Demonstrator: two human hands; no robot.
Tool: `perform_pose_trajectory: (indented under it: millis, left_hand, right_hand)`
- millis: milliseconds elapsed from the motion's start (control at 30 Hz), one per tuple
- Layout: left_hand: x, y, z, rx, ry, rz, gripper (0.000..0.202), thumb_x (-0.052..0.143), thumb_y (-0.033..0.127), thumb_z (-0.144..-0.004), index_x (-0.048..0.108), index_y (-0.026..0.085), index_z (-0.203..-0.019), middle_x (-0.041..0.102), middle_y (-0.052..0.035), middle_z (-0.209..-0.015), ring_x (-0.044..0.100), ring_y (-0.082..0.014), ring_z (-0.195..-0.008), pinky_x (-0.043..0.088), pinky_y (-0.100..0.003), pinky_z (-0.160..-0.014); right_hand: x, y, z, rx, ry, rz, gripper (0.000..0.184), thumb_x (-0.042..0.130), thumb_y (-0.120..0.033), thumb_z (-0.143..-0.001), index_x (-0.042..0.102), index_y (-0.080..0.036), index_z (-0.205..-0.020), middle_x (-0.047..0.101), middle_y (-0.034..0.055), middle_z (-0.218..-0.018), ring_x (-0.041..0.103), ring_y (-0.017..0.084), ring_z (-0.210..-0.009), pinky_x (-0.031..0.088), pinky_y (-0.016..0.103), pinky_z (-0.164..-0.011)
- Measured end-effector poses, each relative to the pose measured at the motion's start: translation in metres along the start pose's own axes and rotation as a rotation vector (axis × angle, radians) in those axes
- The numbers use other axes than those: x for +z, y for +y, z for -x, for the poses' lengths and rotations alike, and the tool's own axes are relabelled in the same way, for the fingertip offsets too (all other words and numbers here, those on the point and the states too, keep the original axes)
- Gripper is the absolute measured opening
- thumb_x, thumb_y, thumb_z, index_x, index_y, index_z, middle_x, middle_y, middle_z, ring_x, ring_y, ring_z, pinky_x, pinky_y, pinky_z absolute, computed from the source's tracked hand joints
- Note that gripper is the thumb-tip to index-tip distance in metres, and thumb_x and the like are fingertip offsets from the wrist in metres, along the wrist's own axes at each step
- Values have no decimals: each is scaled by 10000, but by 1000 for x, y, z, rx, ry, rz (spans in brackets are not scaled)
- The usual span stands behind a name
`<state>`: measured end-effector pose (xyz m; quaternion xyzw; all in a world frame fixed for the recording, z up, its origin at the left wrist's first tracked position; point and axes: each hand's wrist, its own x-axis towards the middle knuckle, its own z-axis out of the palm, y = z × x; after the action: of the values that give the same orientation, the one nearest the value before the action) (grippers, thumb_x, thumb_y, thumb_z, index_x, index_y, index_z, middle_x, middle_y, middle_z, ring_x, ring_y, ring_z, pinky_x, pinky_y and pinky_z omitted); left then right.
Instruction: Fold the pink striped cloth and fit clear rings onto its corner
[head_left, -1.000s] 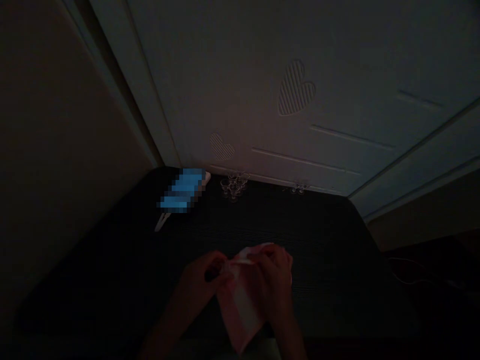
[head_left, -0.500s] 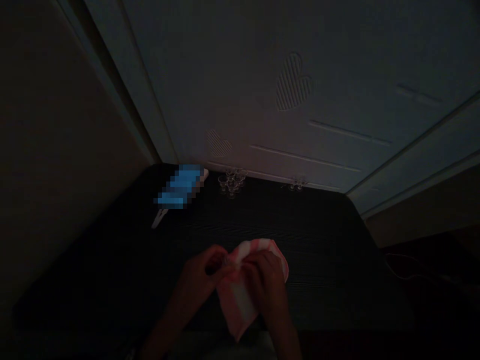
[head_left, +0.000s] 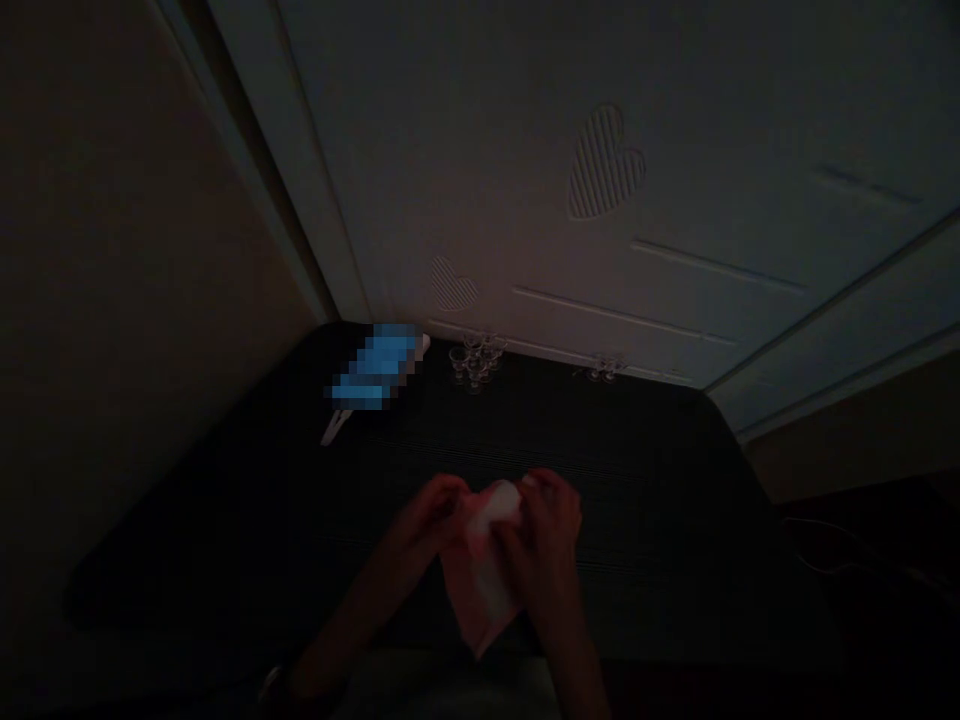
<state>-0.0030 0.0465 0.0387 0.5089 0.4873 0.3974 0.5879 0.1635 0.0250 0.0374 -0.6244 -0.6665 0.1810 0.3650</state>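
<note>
A pink and white striped cloth (head_left: 484,595) is held above the dark table, one corner hanging down toward me. My left hand (head_left: 429,520) pinches its left upper edge, thumb and fingers closed. On the other side, my right hand (head_left: 553,525) has its fingers bent over the cloth's upper right part, which is bunched up between both hands. In this dim light I cannot make out whether something small is wrapped in the cloth.
The dark table (head_left: 300,540) stands against a pale panel (head_left: 525,150) with raised hearts. Several small stemmed glasses (head_left: 476,362) cluster at the back, and a smaller group of glasses (head_left: 604,368) stands farther right. A blurred blue screen (head_left: 379,367) leans on a stand at back left.
My right hand has moved up and right along the cloth's edge, and the cloth's spread upper part is now gathered between my hands. The view has shifted slightly.
</note>
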Motion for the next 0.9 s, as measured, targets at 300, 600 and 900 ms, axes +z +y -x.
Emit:
perform_pose_trajectory:
  millis: [300, 600, 900]
  left_hand:
    - [1, 8, 3, -10, -64, 183, 220, 597, 273, -731, 555, 204, -936, 588, -12, -901, 547, -186, -907, 421, -247, -764]
    - [5, 5, 1, -82, 12, 205, 198, 581, 354, -748, 565, 188, -856, 576, 3, -778, 547, -143, -735, 407, -216, -625]
    - [6, 7, 1, -59, 69, 141, 228, 641, 316, -696, 535, 193, -856, 576, 8, -763, 557, -144, -715, 416, -205, -585]
  right_hand:
    - [-10, 3, 0, -12, -65, -176, 445, 500, -116, -694, 453, -255, -1114, 481, 28, -1182, 376, 218, -1132, 261, 410, -968]
    - [-1, 2, 10, -19, -35, -158, 300, 500, -127, -699, 476, -233, -978, 520, 24, -942, 426, 218, -954, 325, 384, -845]
    - [-11, -4, 8, -83, -161, -93, 360, 558, -191, -750, 448, -249, -1088, 538, 23, -1020, 438, 219, -1019, 291, 421, -930]
